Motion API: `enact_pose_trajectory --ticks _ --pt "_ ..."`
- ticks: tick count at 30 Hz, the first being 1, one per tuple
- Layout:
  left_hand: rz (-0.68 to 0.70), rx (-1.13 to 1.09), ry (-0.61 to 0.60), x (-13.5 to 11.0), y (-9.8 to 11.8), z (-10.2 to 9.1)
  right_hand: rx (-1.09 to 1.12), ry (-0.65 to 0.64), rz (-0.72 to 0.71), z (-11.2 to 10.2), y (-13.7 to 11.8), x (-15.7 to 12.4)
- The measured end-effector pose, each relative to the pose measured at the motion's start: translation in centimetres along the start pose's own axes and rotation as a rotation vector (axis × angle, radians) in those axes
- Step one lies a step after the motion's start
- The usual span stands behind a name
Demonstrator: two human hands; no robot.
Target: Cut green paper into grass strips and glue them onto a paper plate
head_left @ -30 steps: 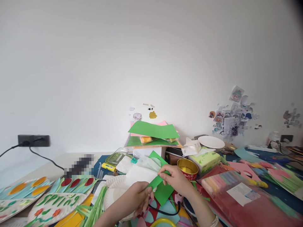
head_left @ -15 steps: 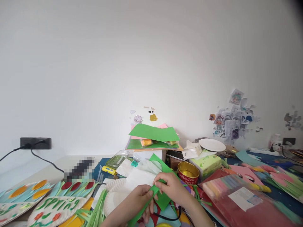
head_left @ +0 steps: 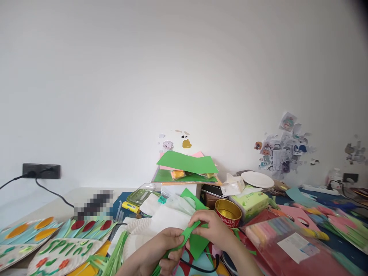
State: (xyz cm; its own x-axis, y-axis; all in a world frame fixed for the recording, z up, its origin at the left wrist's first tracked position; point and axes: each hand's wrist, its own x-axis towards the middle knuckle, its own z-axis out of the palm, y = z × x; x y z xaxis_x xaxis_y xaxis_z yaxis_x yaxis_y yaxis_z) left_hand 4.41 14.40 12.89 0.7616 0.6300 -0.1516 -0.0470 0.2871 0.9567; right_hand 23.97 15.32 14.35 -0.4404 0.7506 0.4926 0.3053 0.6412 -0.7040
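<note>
A folded or bunched strip of green paper runs between my two hands, low in the middle of the view. My left hand is closed around its lower part, thumb on top, and the tail hangs below that hand. At the upper end, my right hand pinches the strip between thumb and fingers. Under and behind the hands lies a green paper sheet, partly covered by them. A white paper plate with a fluted rim lies left of my left forearm.
Finished plates reading "Spring" sit at left beside pale green paper strips. A round gold-and-red tin, a tissue pack and a bag of coloured clay stand at right. A black cable crosses below my hands.
My fingers have shifted on the green paper strip, and more of it shows narrowed between my hands. The left hand sits slightly lower and further left. The camera view moved a little.
</note>
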Motion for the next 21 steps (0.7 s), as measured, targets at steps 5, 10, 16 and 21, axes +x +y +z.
enact_pose_trajectory --ticks 5,10,16,21 --pt "-0.015 -0.040 -0.013 -0.1 0.1 -0.2 0.052 -0.024 -0.036 0.0 -0.5 -0.2" --pt "-0.061 -0.065 0.016 0.0 0.4 0.1 0.095 -0.042 -0.062 0.0 -0.8 -0.1" --pt "0.069 0.167 0.152 0.5 0.0 0.7 0.007 0.005 -0.041 0.6 -1.0 -0.2" --pt "0.224 0.329 0.337 1.7 -0.3 1.1 -0.056 0.040 -0.054 1.1 -1.1 -0.1"
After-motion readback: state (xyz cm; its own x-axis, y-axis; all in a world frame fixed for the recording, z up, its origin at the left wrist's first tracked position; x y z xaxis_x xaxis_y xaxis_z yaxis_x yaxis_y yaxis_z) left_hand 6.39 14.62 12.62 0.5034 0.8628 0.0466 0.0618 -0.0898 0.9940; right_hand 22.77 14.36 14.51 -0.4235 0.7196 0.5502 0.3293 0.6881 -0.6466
